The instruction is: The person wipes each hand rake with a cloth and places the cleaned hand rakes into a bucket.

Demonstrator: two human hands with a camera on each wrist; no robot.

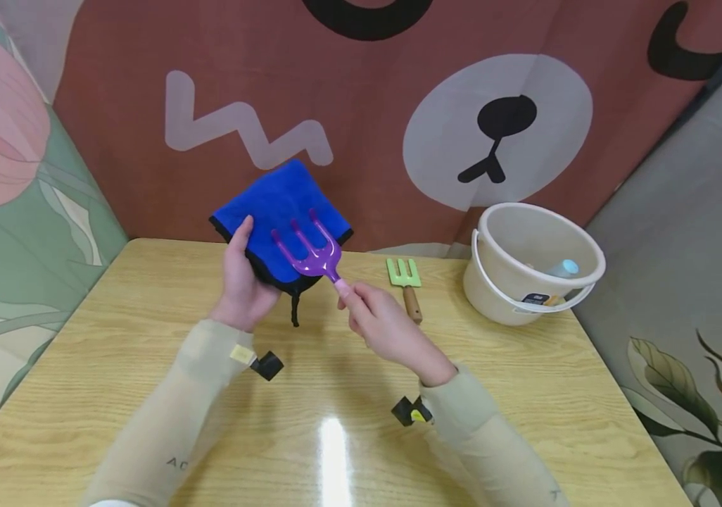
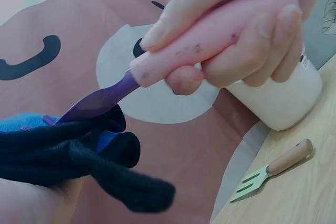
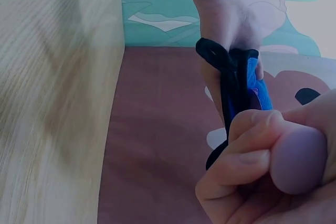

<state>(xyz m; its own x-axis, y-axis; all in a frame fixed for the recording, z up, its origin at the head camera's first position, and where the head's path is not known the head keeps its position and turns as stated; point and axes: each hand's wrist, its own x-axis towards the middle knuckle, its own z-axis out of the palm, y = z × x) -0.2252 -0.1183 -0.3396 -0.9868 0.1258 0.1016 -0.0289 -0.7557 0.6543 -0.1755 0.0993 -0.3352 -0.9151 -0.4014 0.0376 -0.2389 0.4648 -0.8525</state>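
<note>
A folded blue cloth (image 1: 272, 204) with black edging and a dangling black loop is held up above the table by my left hand (image 1: 243, 278). The thumb lies over its front, and the other fingers are hidden behind it. My right hand (image 1: 386, 320) grips the pink handle (image 2: 215, 35) of a small purple garden fork (image 1: 319, 259). Its three tines lie against the face of the cloth. In the right wrist view the round end of the handle (image 3: 299, 159) shows inside my curled fingers, with the cloth (image 3: 239, 85) beyond.
A green hand fork (image 1: 404, 273) with a wooden handle lies on the wooden table (image 1: 260, 436), right of my hands. A white bucket (image 1: 500, 282) stands at the back right, with a blue-capped item (image 1: 565, 268) inside. A brown printed curtain (image 1: 367, 91) hangs behind.
</note>
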